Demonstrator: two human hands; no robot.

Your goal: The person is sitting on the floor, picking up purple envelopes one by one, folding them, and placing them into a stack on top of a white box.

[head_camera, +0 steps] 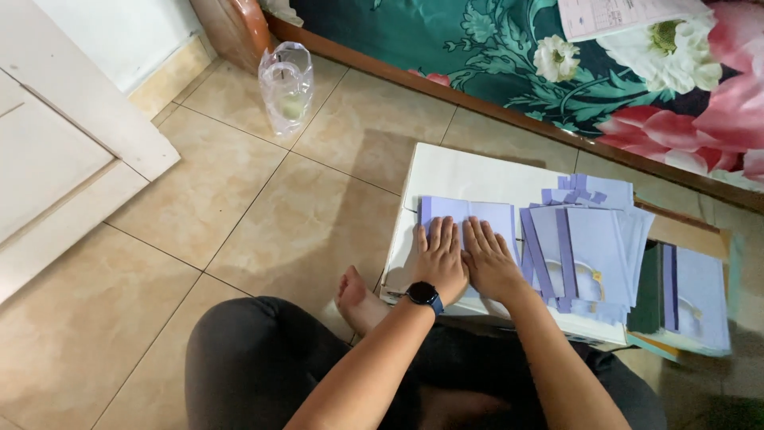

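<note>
While palms lie flat, both hands [463,259] seemingly press lilac paper [469,213].

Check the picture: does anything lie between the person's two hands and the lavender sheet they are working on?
Nothing visible does. The left hand and right hand both rest flat, side by side, directly on the lavender sheet, which lies on the white box. The stack of lavender sheets sits clear to the right.

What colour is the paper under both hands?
Light purple paper, clearest in the head view.
</note>
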